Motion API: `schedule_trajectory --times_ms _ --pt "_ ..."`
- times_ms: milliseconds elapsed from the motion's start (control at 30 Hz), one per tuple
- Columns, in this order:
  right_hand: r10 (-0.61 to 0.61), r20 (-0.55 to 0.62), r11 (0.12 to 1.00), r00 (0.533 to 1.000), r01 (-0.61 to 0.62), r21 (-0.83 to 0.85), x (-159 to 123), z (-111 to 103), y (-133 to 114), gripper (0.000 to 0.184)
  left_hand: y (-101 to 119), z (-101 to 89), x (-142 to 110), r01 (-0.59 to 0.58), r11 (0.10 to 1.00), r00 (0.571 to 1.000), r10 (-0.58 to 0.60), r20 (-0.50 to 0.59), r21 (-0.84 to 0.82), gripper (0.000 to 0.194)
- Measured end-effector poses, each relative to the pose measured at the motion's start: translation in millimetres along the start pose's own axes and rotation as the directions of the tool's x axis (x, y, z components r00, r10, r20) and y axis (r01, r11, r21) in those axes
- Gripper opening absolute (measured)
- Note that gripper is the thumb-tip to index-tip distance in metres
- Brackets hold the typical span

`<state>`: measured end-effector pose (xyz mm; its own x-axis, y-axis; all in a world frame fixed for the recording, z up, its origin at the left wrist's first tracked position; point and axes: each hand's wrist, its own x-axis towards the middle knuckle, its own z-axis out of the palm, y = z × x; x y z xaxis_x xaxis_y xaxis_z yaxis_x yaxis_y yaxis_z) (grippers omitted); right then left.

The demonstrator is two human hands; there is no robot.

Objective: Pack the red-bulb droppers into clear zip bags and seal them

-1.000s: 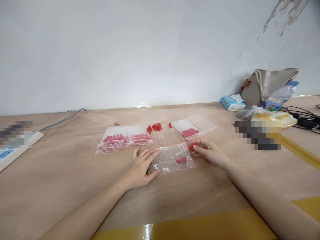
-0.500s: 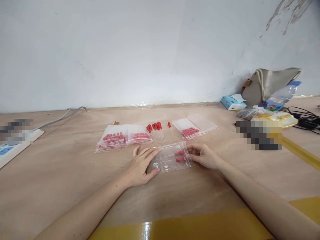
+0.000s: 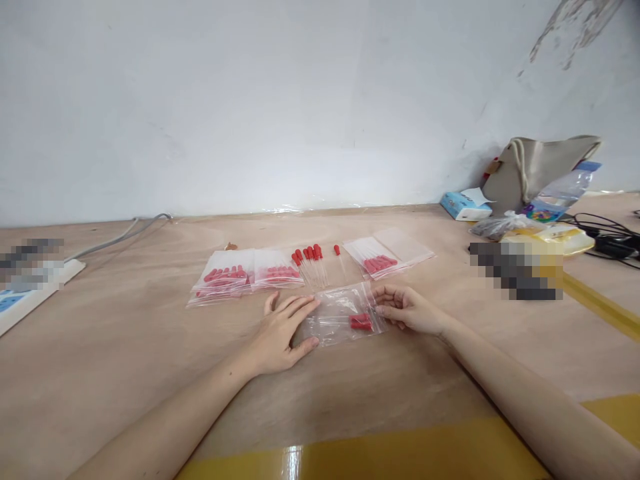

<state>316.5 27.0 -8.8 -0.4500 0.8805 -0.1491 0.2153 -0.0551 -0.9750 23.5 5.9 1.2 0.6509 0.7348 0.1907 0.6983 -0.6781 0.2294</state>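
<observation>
A clear zip bag [image 3: 336, 333] lies flat on the table in front of me, holding droppers [image 3: 360, 322] whose red bulbs sit side by side close to the bag's mouth. My left hand [image 3: 285, 337] rests over the bag's left end with fingers stretched out and thumb apart. At the mouth on the right, my right hand [image 3: 410, 311] has its fingers curled together on the bag's edge; the fingertips are partly hidden. Just beyond the bag are several loose droppers [image 3: 311, 253] in a fanned bunch, and a single dropper [image 3: 337, 251] lies to their right.
Filled dropper bags [image 3: 223, 277] are stacked at left; another filled bag [image 3: 380, 263] lies at right beside an empty-looking one [image 3: 405, 247]. Farther right are a tissue pack [image 3: 465, 205], a beige bag [image 3: 540, 163] and black cables [image 3: 615, 245]. A power strip [image 3: 40, 293] stands far left.
Inside the bag, the red bulbs, earlier spaced apart, now lie together nearer its front side. My right hand has shifted only slightly; my left hand stays in place.
</observation>
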Motion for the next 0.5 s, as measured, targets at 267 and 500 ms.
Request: schedule_trajectory --times_ms 267,500 --pt "-0.295 -0.371 0.834 0.881 0.048 -0.549 36.8 -0.1 -37.9 0.012 -0.9 0.9 -0.3 -0.012 1.000 1.000 0.012 -0.002 0.005 0.048" --pt "-0.234 -0.438 0.659 0.868 -0.190 -0.728 131.0 17.0 -49.3 0.023 -0.2 0.9 -0.9 -0.016 1.000 1.000 0.016 -0.004 0.003 0.048"
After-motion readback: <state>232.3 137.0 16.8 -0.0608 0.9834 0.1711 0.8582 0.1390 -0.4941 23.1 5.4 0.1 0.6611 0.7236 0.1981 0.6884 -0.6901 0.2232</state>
